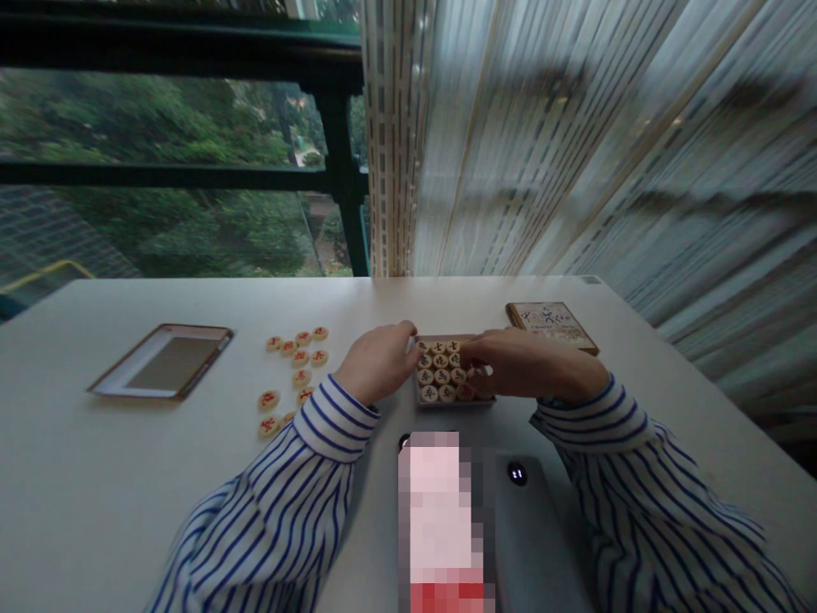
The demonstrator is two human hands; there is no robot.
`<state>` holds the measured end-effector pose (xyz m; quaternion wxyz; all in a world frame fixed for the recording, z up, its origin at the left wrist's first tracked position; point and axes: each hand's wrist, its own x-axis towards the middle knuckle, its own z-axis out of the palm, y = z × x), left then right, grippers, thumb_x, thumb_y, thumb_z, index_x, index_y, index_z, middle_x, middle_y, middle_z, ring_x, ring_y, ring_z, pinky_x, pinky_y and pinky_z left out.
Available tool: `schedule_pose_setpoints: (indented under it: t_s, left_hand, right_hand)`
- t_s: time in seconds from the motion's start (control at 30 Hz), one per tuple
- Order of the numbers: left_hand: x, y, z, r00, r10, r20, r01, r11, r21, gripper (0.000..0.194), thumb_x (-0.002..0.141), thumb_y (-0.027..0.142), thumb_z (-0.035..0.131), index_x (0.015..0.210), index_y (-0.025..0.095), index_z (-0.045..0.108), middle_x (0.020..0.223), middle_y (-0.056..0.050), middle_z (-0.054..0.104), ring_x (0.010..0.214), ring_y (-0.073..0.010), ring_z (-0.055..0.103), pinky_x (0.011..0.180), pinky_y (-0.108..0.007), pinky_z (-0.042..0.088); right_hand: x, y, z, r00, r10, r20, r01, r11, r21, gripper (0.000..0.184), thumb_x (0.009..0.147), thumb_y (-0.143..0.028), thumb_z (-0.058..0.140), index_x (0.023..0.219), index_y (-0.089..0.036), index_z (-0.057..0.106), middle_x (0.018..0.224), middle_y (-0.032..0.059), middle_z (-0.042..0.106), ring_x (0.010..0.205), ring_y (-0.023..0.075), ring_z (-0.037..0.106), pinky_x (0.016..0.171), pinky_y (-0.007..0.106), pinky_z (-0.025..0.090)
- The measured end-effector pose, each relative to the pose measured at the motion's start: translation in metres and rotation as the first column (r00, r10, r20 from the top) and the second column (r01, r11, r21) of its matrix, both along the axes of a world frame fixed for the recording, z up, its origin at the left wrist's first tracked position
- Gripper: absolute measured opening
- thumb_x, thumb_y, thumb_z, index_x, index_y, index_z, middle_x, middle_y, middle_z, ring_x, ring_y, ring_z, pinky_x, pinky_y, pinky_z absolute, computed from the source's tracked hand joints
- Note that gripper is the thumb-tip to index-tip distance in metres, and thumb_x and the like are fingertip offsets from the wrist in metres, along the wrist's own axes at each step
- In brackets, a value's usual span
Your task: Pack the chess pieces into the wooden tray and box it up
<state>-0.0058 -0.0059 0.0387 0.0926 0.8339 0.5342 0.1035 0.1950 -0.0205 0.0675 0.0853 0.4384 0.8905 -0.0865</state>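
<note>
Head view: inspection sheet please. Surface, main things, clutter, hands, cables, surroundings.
Surface: white table.
Main things: shallow box holding rows of round pieces, mostly dark-marked; red-marked loose pieces lie to its left.
Clutter: brown-edged tray far left; lettered flat case right; grey device and pixelated object in front.
Hands: left hand at the box's left edge; right hand over its right side, grip unclear.
Cables: nothing seen.
Surroundings: green window frame, trees outside, striped curtain.
</note>
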Motion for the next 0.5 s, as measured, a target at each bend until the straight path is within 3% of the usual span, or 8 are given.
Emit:
schedule_pose_setpoints:
  t_s: [0.2,0.5]
  left_hand:
    - [-0.002,0.001,0.005,0.994,0.039,0.099,-0.044,0.998,0.049,0.030,0.082,0.033,0.044,0.104,0.017,0.055,0.091,-0.007,0.067,0.083,-0.0195,0.061,0.071,-0.030,0.045]
    - [-0.008,-0.007,0.027,0.966,0.028,0.258,-0.080,0.978,0.192,0.021,0.081,0.027,0.044,0.087,0.018,0.062,0.082,-0.005,0.067,0.076,-0.0172,0.061,0.069,-0.029,0.045]
  right_hand:
    - [0.004,-0.001,0.012,0.997,-0.011,-0.079,0.027,0.977,0.211,0.015,0.078,-0.020,0.045,0.081,-0.019,0.060,0.075,0.0040,0.063,0.067,0.0144,0.054,0.060,0.026,0.034]
    - [-0.012,-0.029,0.034,0.966,0.008,-0.257,0.119,0.872,0.475,0.016,0.082,-0.023,0.044,0.083,-0.018,0.059,0.076,0.0030,0.062,0.070,0.0138,0.053,0.062,0.026,0.034]
